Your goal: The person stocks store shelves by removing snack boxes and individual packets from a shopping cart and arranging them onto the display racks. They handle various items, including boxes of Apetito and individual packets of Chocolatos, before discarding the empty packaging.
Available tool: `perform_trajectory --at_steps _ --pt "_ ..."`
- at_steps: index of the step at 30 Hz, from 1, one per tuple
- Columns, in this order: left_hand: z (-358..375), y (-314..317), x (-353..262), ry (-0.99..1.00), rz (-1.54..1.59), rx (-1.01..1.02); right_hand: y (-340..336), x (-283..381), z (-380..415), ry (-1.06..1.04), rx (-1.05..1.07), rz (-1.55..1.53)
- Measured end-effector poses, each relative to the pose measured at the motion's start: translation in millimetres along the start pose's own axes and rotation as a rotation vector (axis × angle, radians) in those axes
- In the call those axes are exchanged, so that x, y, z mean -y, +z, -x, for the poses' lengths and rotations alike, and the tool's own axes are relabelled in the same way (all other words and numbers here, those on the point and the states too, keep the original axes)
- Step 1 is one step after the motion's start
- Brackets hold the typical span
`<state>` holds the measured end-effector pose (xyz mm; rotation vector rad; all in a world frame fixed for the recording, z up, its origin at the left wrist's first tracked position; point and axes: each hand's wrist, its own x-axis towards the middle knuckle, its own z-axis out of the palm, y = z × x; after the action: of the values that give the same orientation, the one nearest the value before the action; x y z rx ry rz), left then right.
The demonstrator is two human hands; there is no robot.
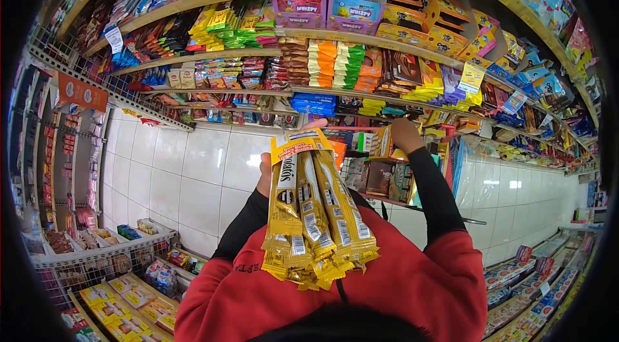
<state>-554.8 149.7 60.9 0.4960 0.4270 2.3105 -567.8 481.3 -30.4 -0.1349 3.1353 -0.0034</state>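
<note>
My left hand (264,176) is closed around a bundle of yellow wafer stick packets (316,206), held up before my chest. A yellow paper carton end (300,142) covers the upper part of the bundle, and the packets fan out below it. Part of my fingers shows behind the carton. My right hand (405,136) is reached forward over a cart or basket (380,201) of boxed goods, fingers curled by a yellow box (384,142). What it grips, if anything, is hidden.
Store shelves (213,53) packed with snack packets curve across the front. Purple-and-pink boxes (300,7) stand on an upper shelf. To the left are a wire rack (116,257) and a hanging display (80,92). White floor tiles (200,152) show between the shelves.
</note>
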Motion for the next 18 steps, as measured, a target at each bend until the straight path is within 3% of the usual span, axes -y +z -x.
perform_trajectory --at_steps 1,3,6,7,9,10,13,15,16,18 --pt "-0.3 -1.5 1.2 0.002 -0.005 0.014 18.4 -4.7 1.1 -0.002 -0.003 -0.001" --pt "0.3 -0.5 1.5 0.010 -0.014 0.023 35.8 -7.4 2.0 0.195 0.226 0.042" --pt "4.4 7.0 2.4 0.008 -0.028 -0.024 45.1 -3.4 13.0 0.343 0.215 -0.022" --pt "5.3 9.9 4.9 0.011 -0.021 -0.046 49.4 -3.3 18.3 0.336 0.217 -0.023" --pt "5.3 12.1 9.3 0.022 -0.020 -0.073 58.2 -4.1 26.1 0.234 -0.047 0.199" --pt "4.4 11.4 11.7 0.029 -0.027 -0.053 29.3 11.3 28.8 0.337 -0.059 0.181" --pt "3.7 10.7 18.5 0.045 -0.039 -0.039 24.4 9.6 36.7 0.203 -0.138 0.259" --pt "1.7 14.3 22.7 0.048 -0.033 -0.056 20.2 8.1 31.7 0.238 -0.055 0.220" --pt "0.0 6.5 26.6 0.081 0.159 0.115 18.0 6.7 28.7 0.277 0.032 0.185" --pt "0.1 9.0 30.6 0.084 0.136 0.115 32.6 -3.4 26.0 0.314 0.116 0.150"
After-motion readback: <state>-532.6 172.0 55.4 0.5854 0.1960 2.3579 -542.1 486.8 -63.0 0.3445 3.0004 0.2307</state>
